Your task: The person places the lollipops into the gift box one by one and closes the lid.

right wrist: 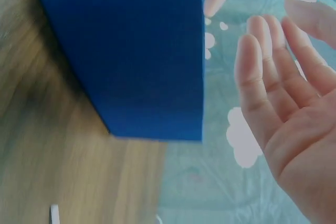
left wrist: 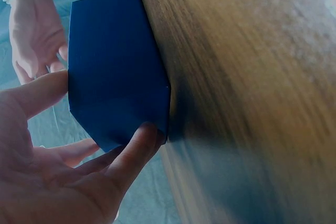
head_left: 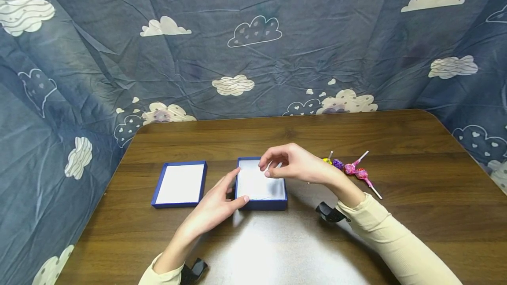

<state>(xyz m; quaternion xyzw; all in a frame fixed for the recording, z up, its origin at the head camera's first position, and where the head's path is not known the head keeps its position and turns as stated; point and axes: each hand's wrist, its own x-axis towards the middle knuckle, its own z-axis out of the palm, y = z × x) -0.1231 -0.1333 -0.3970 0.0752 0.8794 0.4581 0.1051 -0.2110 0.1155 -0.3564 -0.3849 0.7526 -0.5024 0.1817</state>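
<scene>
Left hand steadying blue box

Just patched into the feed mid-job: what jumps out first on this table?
Mid-table sits an open blue box with a white lining; the left hand touches its near-left corner while the right hand hovers over it, holding nothing visible. Left of it lies its matching blue lid, white inside up. Behind the right wrist, a small cluster of wrapped lollipops rests on the wooden table.

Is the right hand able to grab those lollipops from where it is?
Probably yes. The right hand hovers over the open blue box, and the lollipops lie on the table just beside its wrist, with nothing between them.
</scene>
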